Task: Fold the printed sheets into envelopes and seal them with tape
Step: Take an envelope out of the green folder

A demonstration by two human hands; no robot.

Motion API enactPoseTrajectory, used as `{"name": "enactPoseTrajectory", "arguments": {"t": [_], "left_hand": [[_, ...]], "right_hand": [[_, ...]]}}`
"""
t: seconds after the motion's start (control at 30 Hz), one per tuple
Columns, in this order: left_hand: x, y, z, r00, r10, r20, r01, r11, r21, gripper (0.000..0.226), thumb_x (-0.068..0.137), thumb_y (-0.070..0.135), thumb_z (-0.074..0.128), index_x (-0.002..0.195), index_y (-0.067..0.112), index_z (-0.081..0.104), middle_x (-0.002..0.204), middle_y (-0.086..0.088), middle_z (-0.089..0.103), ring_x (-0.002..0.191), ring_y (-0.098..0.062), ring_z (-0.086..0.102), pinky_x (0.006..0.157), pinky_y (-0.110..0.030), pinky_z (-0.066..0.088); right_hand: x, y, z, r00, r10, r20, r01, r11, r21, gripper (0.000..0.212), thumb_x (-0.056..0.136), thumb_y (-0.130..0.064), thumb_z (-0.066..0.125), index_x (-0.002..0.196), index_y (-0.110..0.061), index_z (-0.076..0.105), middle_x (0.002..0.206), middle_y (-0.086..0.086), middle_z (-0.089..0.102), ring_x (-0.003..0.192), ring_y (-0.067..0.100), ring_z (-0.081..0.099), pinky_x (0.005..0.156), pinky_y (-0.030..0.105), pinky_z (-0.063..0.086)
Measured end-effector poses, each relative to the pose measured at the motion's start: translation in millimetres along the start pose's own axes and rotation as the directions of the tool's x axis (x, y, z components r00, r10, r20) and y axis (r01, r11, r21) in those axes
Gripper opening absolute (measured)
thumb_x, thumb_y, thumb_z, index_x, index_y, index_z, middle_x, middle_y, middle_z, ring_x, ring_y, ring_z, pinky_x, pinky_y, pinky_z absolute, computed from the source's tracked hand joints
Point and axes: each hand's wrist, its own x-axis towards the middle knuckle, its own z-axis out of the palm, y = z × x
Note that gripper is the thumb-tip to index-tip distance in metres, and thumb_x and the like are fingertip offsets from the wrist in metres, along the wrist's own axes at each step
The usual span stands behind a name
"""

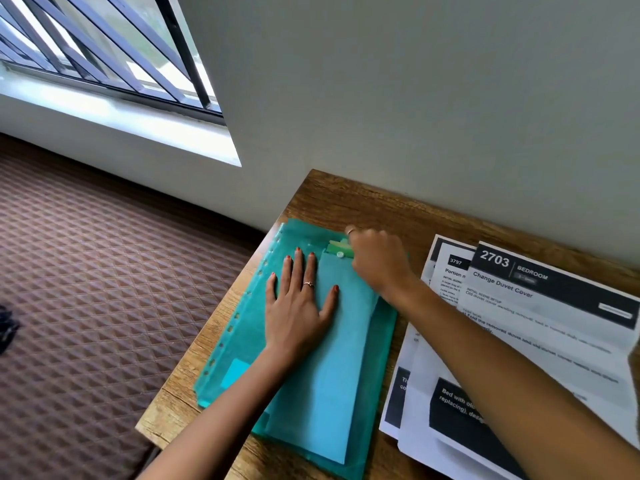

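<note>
A teal plastic folder point(242, 327) with punched holes along its left edge lies on the wooden table point(346, 199). My left hand point(298, 306) lies flat on the folder with fingers spread, pressing it down. My right hand point(379, 261) is curled at the folder's top edge by the white snap button point(340, 254) and green flap point(337, 247); what its fingertips hold is hidden. Printed sheets point(540, 327) with black headers lie overlapped to the right, under my right forearm.
The table stands against a grey wall point(415, 98). Its left edge drops to patterned brown carpet point(86, 271). A barred window point(104, 46) is at the upper left. A dark object point(7, 327) lies on the floor at far left.
</note>
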Motion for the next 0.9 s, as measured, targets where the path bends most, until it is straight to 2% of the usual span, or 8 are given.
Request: {"name": "enactPoseTrajectory", "arguments": {"t": [0.07,0.17,0.27,0.4,0.47,0.6,0.77,0.9], "left_hand": [[-0.2,0.5,-0.7,1.0,0.001,-0.002,-0.001,1.0,0.0,0.073,0.088,0.065,0.01,0.15,0.027,0.002,0.157,0.005,-0.005,0.144,-0.012,-0.006,0.115,-0.038,0.0],[-0.1,1.6,-2.3,1.0,0.008,0.002,-0.008,1.0,-0.008,0.073,0.087,0.065,0.009,0.15,0.028,0.002,0.157,0.006,-0.004,0.144,-0.011,-0.006,0.115,-0.037,-0.001],[0.0,1.5,-3.0,1.0,0.013,0.006,-0.012,1.0,-0.018,0.073,0.086,0.066,0.008,0.149,0.029,0.002,0.157,0.006,-0.004,0.144,-0.011,-0.006,0.116,-0.037,-0.001],[0.0,1.4,-2.1,1.0,0.008,-0.008,-0.008,1.0,-0.03,0.074,0.086,0.066,0.009,0.15,0.028,0.005,0.157,0.006,0.001,0.144,-0.012,-0.002,0.116,-0.037,0.0],[-0.1,1.4,-1.2,1.0,0.007,-0.015,-0.007,0.999,-0.033,0.074,0.087,0.066,0.01,0.15,0.027,0.007,0.157,0.006,0.003,0.144,-0.013,0.0,0.115,-0.037,0.002],[-0.6,0.5,-1.1,1.0,0.012,-0.025,-0.013,0.999,-0.051,0.073,0.087,0.065,0.012,0.15,0.027,0.008,0.157,0.006,0.004,0.144,-0.012,0.001,0.116,-0.037,0.003],[0.4,0.8,-0.3,0.999,-0.028,-0.045,0.026,0.999,-0.038,0.073,0.089,0.064,0.013,0.15,0.024,0.01,0.157,0.007,0.005,0.144,-0.013,-0.002,0.116,-0.045,-0.003],[1.0,1.4,-2.9,0.995,-0.093,-0.019,0.093,0.995,-0.028,0.075,0.086,0.066,0.008,0.149,0.025,0.005,0.157,0.007,-0.003,0.144,-0.017,-0.011,0.11,-0.057,-0.007]], "right_hand": [[11.9,15.2,-5.6,0.994,0.11,-0.023,-0.105,0.98,0.168,0.031,0.09,-0.003,0.045,0.115,-0.008,0.061,0.094,0.014,0.071,0.087,0.031,0.067,0.065,0.032,0.048],[25.1,30.4,-9.6,0.99,0.137,-0.021,-0.128,0.962,0.24,0.023,0.091,-0.007,0.05,0.109,-0.009,0.063,0.091,0.012,0.07,0.083,0.029,0.066,0.063,0.032,0.049],[35.3,36.6,-8.5,0.995,0.069,-0.074,-0.058,0.989,0.139,0.02,0.093,-0.006,0.051,0.109,-0.007,0.063,0.088,0.01,0.069,0.077,0.025,0.065,0.06,0.032,0.052],[41.6,49.5,1.5,0.983,-0.062,-0.175,0.039,0.99,-0.134,0.035,0.082,-0.001,0.065,0.116,-0.005,0.059,0.109,0.013,0.063,0.097,0.029,0.06,0.079,0.039,0.049],[40.4,51.8,4.0,0.978,-0.125,-0.167,0.091,0.976,-0.199,0.041,0.079,0.001,0.067,0.118,-0.004,0.057,0.112,0.014,0.06,0.099,0.031,0.058,0.081,0.041,0.05],[34.1,54.1,6.2,0.987,-0.161,0.022,0.162,0.986,-0.046,0.04,0.085,0.006,0.053,0.123,-0.008,0.054,0.109,0.01,0.06,0.095,0.028,0.06,0.068,0.035,0.053],[37.5,64.9,3.7,0.981,0.03,0.191,-0.083,0.957,0.277,0.013,0.086,-0.008,0.054,0.091,-0.014,0.064,0.091,0.003,0.062,0.082,0.018,0.056,0.06,0.023,0.036],[38.0,69.3,-13.4,0.912,0.092,0.399,-0.246,0.903,0.353,0.013,0.09,-0.015,0.056,0.093,-0.012,0.068,0.088,0.003,0.066,0.072,0.015,0.061,0.057,0.018,0.045]]}}
